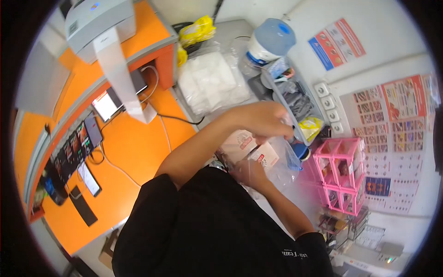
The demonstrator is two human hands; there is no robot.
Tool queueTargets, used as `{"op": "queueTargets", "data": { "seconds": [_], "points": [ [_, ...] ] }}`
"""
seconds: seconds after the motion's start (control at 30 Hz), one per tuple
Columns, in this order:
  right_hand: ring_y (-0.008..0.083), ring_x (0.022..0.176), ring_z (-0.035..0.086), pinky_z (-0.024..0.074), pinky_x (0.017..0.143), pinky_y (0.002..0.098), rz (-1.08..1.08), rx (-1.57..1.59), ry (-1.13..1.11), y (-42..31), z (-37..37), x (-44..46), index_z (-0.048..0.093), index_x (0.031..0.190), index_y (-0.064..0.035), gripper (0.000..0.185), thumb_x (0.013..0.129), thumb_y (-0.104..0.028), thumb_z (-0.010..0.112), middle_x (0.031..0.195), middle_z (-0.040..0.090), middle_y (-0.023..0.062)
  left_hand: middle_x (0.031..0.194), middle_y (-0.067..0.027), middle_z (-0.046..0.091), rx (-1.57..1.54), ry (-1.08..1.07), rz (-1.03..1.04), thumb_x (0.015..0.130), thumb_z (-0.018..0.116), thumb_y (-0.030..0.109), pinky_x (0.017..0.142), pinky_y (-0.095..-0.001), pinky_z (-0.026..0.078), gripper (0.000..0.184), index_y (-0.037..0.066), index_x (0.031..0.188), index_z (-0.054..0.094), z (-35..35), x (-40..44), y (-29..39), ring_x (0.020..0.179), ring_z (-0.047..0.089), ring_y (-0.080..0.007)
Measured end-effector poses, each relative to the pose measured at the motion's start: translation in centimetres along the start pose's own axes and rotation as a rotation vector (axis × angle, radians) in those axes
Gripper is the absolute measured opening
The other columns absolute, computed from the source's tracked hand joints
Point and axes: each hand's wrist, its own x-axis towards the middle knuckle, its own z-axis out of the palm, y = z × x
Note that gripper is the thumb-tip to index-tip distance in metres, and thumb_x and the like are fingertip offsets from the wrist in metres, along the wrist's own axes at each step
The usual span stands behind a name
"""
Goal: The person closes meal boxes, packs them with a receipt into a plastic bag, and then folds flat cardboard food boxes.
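Two light takeaway boxes with red print, a left box (241, 144) and a right box (266, 156), sit side by side in a clear plastic bag (284, 168) in front of me. My left hand (267, 119) is over the upper edge of the boxes, beside the grey bin, its fingers closed. What it pinches is too small to make out. Down at the near side of the boxes, my right hand (250, 173) is closed on the plastic bag; its fingertips are partly hidden.
A grey bin (302, 104) holds packets and dark cutlery, near a large water bottle (270, 41). Pink drawers (339, 173) stand at right. A stack of white bags (207, 81) lies behind my left arm. The orange desk (143, 147) carries phones, cables and a label printer (99, 25).
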Motion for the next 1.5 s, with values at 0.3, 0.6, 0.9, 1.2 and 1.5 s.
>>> {"op": "queueTargets", "data": {
  "seconds": [0.3, 0.6, 0.9, 1.2, 1.5],
  "points": [
    [0.0355, 0.079, 0.075, 0.0582, 0.075, 0.0470, 0.244, 0.146, -0.152, 14.9, 0.5, -7.2, 0.077, 0.102, -0.0022, 0.033, 0.094, -0.031, 0.063, 0.085, 0.076, 0.0186, 0.058, -0.0020, 0.058, 0.033, 0.092, -0.053, 0.096, 0.071, 0.029, 0.040, -0.0266, 0.038, 0.031, -0.001, 0.088, 0.072, -1.0, 1.9, 1.7, 0.042, 0.054, -0.0098],
    [0.0347, 0.107, 0.073, 0.0569, 0.091, 0.0489, 0.263, -0.086, -0.516, 14.1, 2.2, -6.3, 0.061, 0.145, -0.0349, 0.048, 0.097, -0.036, 0.059, 0.117, 0.076, 0.0134, 0.067, -0.0023, 0.064, 0.115, 0.131, -0.057, 0.099, 0.069, 0.028, 0.044, -0.0254, 0.041, 0.029, 0.000, 0.091, 0.072, 0.6, 1.1, 2.4, 0.044, 0.055, -0.0089],
    [0.0321, 0.094, 0.075, 0.0582, 0.079, 0.0489, 0.092, -0.356, -0.605, 14.9, 9.2, -4.3, 0.057, 0.146, -0.0462, 0.049, 0.099, -0.035, 0.051, 0.104, 0.076, 0.0094, 0.060, -0.0015, 0.063, 0.087, 0.085, -0.076, 0.100, 0.068, 0.028, 0.046, -0.0230, 0.046, 0.029, 0.000, 0.092, 0.071, 1.3, 0.6, 2.4, 0.047, 0.060, -0.0088],
    [0.0329, 0.093, 0.075, 0.0579, 0.076, 0.0479, 0.088, -0.343, -0.559, 14.6, 9.2, -4.9, 0.046, 0.153, -0.0536, 0.061, 0.099, -0.025, 0.049, 0.101, 0.073, 0.0101, 0.060, -0.0009, 0.062, 0.088, 0.105, -0.090, 0.100, 0.069, 0.028, 0.046, -0.0226, 0.046, 0.028, 0.001, 0.094, 0.072, 1.9, 1.0, 2.8, 0.048, 0.060, -0.0079],
    [0.0314, 0.105, 0.073, 0.0571, 0.085, 0.0500, 0.341, -0.312, -0.560, 16.5, 4.8, -3.2, 0.043, 0.154, -0.0553, 0.070, 0.089, -0.031, 0.055, 0.118, 0.074, 0.0102, 0.062, -0.0027, 0.065, 0.132, 0.223, -0.091, 0.100, 0.071, 0.026, 0.047, -0.0230, 0.047, 0.024, 0.001, 0.098, 0.071, 1.0, 1.0, 3.2, 0.048, 0.061, -0.0088]
  ]
}}
